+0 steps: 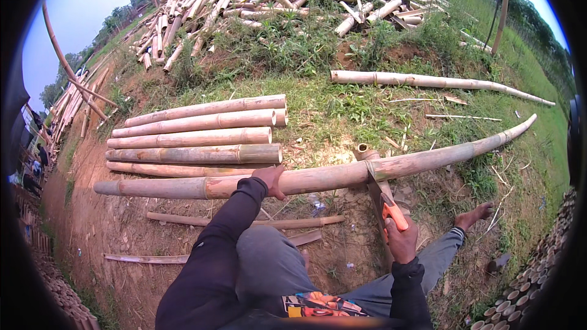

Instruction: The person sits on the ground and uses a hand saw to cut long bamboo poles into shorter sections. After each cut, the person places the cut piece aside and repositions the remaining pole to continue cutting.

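A long bamboo pole (318,177) lies across in front of me, its right part rising and curving away. My left hand (270,181) is closed on it from above, left of its middle. Closed around the orange handle of a hand saw (375,197) is my right hand (402,241). The saw's blade meets the pole near a joint; how deep it sits there I cannot tell. Under the pole at that spot, a short bamboo piece (363,148) sticks out on the far side.
Several cut bamboo lengths (195,137) lie side by side beyond the pole's left part. Another long pole (428,79) rests on the grass at the right. Split strips (293,223) lie nearer me. A bamboo heap (293,0) stands behind; stacked bamboo ends (520,299) show lower right.
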A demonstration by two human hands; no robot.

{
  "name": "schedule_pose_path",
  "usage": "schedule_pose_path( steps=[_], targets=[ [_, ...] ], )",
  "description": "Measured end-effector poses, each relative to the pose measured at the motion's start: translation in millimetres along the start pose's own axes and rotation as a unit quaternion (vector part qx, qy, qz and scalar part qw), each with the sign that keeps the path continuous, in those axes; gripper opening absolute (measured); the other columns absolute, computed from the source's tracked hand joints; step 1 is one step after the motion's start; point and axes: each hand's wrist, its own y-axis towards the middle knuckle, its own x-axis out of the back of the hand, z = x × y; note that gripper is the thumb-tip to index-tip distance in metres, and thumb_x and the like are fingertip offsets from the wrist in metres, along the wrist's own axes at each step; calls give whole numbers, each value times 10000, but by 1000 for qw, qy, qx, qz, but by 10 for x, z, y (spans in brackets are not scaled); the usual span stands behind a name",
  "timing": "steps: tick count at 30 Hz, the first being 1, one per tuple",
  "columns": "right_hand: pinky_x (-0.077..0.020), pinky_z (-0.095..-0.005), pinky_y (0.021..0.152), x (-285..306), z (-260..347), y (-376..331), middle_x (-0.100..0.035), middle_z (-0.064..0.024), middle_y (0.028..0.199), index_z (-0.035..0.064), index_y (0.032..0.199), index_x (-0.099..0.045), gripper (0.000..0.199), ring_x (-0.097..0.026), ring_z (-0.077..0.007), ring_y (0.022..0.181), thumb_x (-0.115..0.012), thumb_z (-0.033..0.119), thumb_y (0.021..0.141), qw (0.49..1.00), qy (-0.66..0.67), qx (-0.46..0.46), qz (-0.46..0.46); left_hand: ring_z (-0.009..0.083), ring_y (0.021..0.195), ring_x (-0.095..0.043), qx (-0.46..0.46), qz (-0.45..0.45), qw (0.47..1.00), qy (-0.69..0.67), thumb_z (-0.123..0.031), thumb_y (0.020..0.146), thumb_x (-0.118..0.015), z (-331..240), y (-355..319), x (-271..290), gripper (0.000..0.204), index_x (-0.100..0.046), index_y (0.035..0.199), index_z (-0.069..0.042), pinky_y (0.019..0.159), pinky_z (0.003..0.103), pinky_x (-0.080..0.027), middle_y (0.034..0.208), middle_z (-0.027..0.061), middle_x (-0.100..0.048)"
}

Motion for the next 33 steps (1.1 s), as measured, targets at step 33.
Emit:
schedule_pose_path(
  steps=[33],
  targets=[
    [-514,-288,634,-213,-175,4,-690,-50,761,5,1055,-735,224,-626,-74,697,-789,217,1010,999,15,8,-39,365,1180,-702,27,-23,999,25,-486,628,-922,-104,78,-58,1021,-527,1490,-108,1000,470,-565,1295,199,-713]
  ],
)
